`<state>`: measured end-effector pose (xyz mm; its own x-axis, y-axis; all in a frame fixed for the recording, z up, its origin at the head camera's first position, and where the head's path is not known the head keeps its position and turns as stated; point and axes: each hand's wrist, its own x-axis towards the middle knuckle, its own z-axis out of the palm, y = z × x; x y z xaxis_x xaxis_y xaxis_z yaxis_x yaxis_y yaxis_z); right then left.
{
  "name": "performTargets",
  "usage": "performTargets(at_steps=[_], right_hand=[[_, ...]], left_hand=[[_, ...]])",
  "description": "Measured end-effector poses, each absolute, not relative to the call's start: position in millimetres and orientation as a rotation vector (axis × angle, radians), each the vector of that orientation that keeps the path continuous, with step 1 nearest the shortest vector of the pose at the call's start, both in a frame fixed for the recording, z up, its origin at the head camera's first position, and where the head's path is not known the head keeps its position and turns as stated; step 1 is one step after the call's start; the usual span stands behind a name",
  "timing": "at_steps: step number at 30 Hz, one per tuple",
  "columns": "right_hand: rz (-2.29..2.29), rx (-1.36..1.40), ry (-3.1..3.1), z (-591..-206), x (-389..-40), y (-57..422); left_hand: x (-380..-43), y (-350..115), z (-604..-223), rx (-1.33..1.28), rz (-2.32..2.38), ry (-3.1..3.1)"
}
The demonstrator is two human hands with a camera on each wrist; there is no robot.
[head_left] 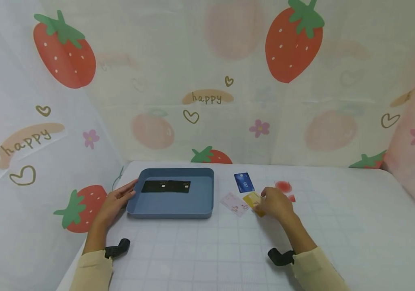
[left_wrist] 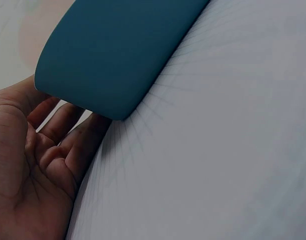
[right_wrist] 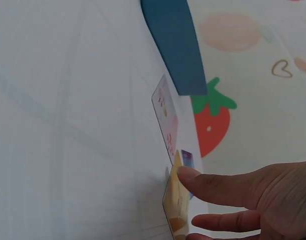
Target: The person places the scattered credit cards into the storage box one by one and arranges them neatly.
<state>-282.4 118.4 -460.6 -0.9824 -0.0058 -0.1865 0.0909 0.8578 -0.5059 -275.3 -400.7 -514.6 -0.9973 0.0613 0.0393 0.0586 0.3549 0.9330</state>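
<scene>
A blue-grey tray (head_left: 171, 206) holds two black cards (head_left: 165, 186) with small chips, end to end along its back part. At the tray's left end, my left hand (head_left: 114, 204) rests its extended fingers against the wall. My right hand (head_left: 278, 202) pinches a yellow card (head_left: 252, 199) on the tray's right side. In the right wrist view, the thumb (right_wrist: 190, 173) presses the yellow card (right_wrist: 178, 205); part of the card is hidden. A pale pink card (head_left: 234, 203) lies left of it, and a blue card (head_left: 244, 182) lies behind.
Red patches (head_left: 284, 186) show on the table just beyond my right hand. A white grid-patterned cloth (head_left: 178, 250) covers the table. Strawberry-print fabric (head_left: 207, 129) hangs along the back and left. A black wrist device (head_left: 281, 257) sticks out from each sleeve.
</scene>
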Motion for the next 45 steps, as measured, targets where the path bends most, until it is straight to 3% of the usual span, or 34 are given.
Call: performTargets(at_steps=[45], right_hand=[[-0.714,0.051,2.849,-464.2,-283.2,126.9]], left_hand=[[-275.2,-399.9,-515.2,0.099,1.769,2.590]])
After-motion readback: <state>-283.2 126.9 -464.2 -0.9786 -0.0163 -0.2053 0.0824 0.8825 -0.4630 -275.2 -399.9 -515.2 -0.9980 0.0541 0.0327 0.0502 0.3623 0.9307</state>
